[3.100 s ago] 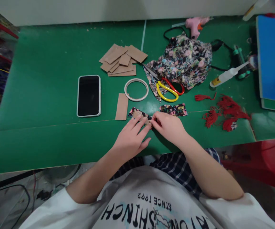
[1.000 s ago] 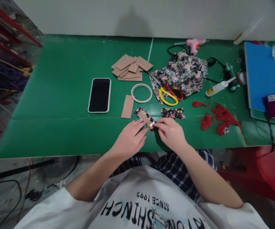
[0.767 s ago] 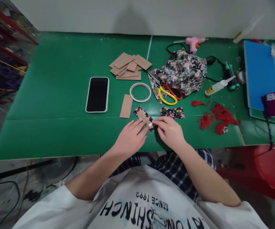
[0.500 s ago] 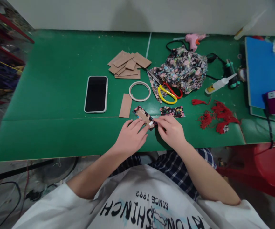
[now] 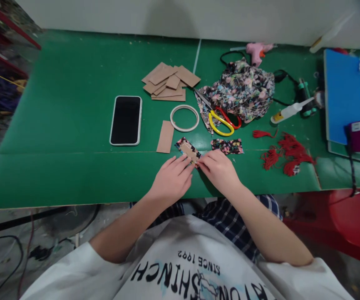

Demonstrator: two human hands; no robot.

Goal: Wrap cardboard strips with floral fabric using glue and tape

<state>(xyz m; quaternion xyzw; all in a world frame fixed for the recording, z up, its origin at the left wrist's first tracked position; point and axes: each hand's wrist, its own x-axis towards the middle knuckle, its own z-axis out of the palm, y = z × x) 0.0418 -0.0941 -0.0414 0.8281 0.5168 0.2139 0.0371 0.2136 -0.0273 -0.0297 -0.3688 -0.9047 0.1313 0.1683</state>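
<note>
On the green table [image 5: 73,125], a small card wrapped in flowered cloth [image 5: 187,149] lay just beyond both hands. The left hand [image 5: 172,181] pressed loosely spread fingers on its near end; the right hand [image 5: 219,171] pinched its corner.

**White strip gone from view at the card's near end**

The right hand [image 5: 219,171] has closed in on the fabric-wrapped card [image 5: 188,151]; its fingertips now cover the near corner where a small white strip showed moments ago. The left hand [image 5: 172,181] has shifted slightly right, fingers on the card's near edge.
</note>
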